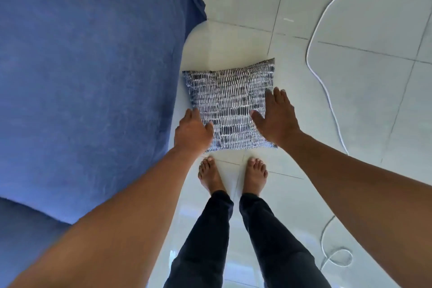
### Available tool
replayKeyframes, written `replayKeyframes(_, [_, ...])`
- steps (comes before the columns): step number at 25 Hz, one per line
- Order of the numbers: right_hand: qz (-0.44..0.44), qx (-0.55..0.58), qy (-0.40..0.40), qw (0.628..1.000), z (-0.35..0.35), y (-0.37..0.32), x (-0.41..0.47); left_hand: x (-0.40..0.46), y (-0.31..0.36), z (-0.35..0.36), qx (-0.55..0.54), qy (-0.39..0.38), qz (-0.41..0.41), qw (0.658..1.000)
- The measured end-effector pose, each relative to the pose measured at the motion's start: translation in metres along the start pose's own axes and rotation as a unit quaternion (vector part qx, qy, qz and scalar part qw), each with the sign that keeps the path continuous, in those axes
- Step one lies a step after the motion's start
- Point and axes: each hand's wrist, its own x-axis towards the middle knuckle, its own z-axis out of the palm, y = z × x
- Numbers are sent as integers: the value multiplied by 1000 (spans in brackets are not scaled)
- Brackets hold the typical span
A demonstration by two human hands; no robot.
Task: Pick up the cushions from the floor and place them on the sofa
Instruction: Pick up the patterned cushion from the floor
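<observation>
A square cushion [230, 103] with a dark blue and white dashed pattern lies flat on the pale tiled floor, just in front of my bare feet. My left hand [191, 132] is at the cushion's near left corner, fingers curled over the edge. My right hand [277, 117] rests over its right side with fingers spread. Neither hand has lifted it. The blue sofa [81, 77] fills the left of the view, its seat edge right beside the cushion.
A white cable [327, 91] snakes across the tiles to the right of the cushion and loops near the lower right. My feet [233, 175] stand directly behind the cushion. Open tiled floor stretches beyond it.
</observation>
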Motion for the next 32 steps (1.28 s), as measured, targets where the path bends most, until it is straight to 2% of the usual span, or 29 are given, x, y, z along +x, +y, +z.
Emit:
replayKeyframes(4, [13, 7, -17, 1000, 65, 26, 74, 90, -21, 45, -44, -3, -49, 998])
replayKeyframes(7, [28, 25, -5, 999, 108, 52, 122, 144, -31, 80, -149, 5, -144, 978])
replayKeyframes(9, [66, 97, 13, 993, 131, 74, 153, 171, -36, 101, -250, 37, -214, 944])
replayKeyframes(11, [146, 239, 10, 960, 142, 91, 176, 194, -41, 115, -340, 60, -272, 898])
replayKeyframes(13, [207, 335, -20, 919, 145, 98, 183, 202, -42, 122, -416, 29, -305, 856])
replayKeyframes(14, [213, 343, -34, 914, 144, 101, 182, 198, -39, 123, -445, -5, -308, 841])
replayKeyframes(17, [207, 392, -26, 896, 123, 104, 161, 167, -25, 114, -460, -62, -291, 837])
replayKeyframes(20, [176, 432, -18, 884, 80, 99, 117, 113, -3, 79, -447, -43, -263, 854])
replayKeyframes(25, [177, 440, 10, 880, -9, 76, 38, 14, 27, 11, -463, -42, -240, 852])
replayKeyframes(32, [113, 461, 36, 879, -149, 17, -85, -135, 55, -100, -514, 1, -178, 839])
